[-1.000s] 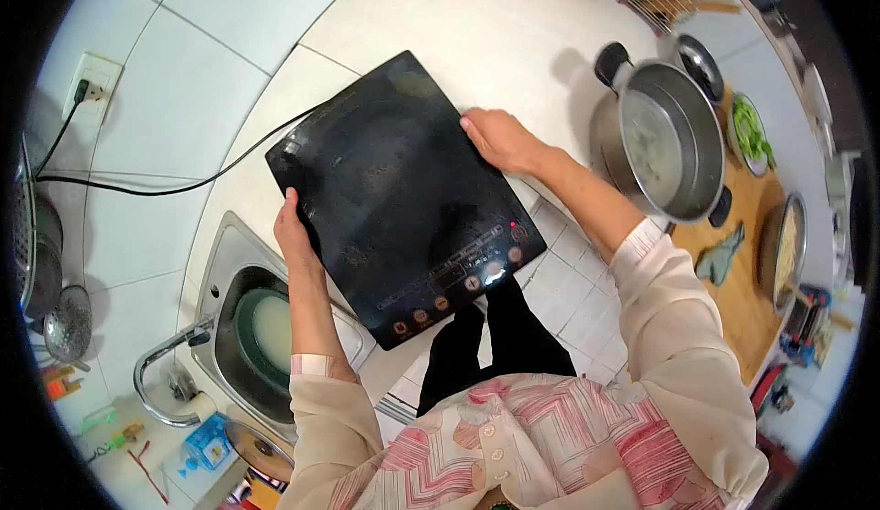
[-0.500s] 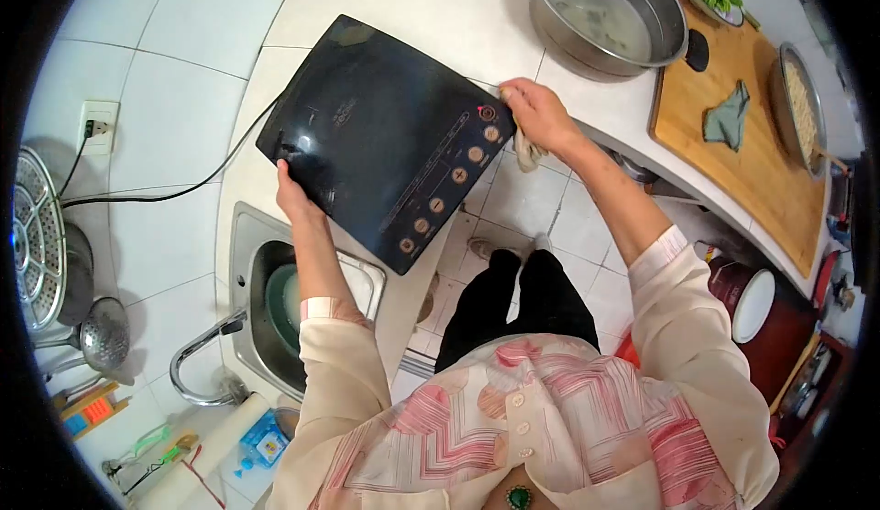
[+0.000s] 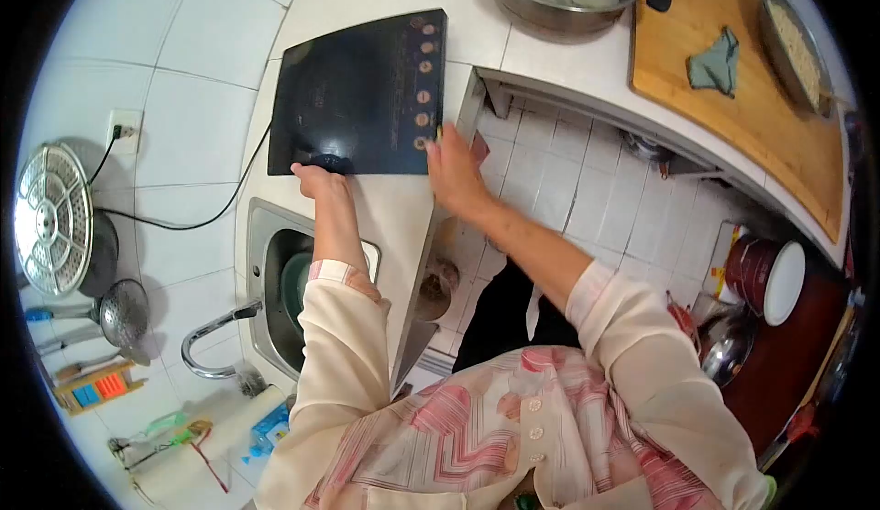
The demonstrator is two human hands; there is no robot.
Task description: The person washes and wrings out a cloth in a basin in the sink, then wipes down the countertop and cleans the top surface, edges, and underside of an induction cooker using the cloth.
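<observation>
A black induction cooktop (image 3: 353, 98) lies on the white counter, its column of round buttons along the right side. My left hand (image 3: 323, 182) holds its near edge towards the left corner, with the fingers partly hidden. At the near right corner, my right hand (image 3: 456, 173) is closed on the edge beside the lowest buttons. Something small and pinkish shows behind the right hand; I cannot make out what it is. The cooktop's black cord (image 3: 183, 227) runs left to a wall socket (image 3: 126, 133).
Nearest me on the left is a sink (image 3: 264, 235) with a green basin (image 3: 295, 281) and a curved tap (image 3: 194, 350). A steel pot of cloudy liquid (image 3: 559, 15) stands at the back. Rightward, a wooden board (image 3: 660, 47) carries a green cloth (image 3: 715, 63) and a bowl (image 3: 793, 47).
The cooktop has turned so its buttons run along the right side, and it now sits squarer on the counter. My right hand has moved left and nearer with its corner.
</observation>
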